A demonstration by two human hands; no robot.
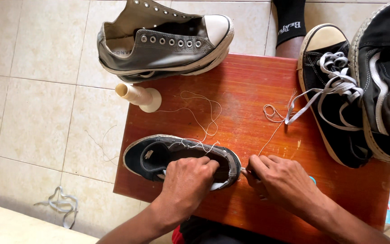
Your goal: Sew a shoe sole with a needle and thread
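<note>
A black low shoe with a white sole [152, 156] lies on its side on the red-brown wooden stool [249, 90]. My left hand [188, 180] presses down on the shoe's front part and grips it. My right hand [280, 178] sits just right of the toe and pinches a thin needle-like tool [245, 170] against the sole edge. Pale thread [204, 119] loops across the stool from the shoe toward a cream spool [138, 96] at the stool's left edge.
A grey high-top sneaker [163, 43] rests at the stool's far left corner. Two black sneakers, one with grey laces [335, 95] and one with a white stripe [384, 77], lie on the right. A loose lace [62, 205] lies on the tiled floor.
</note>
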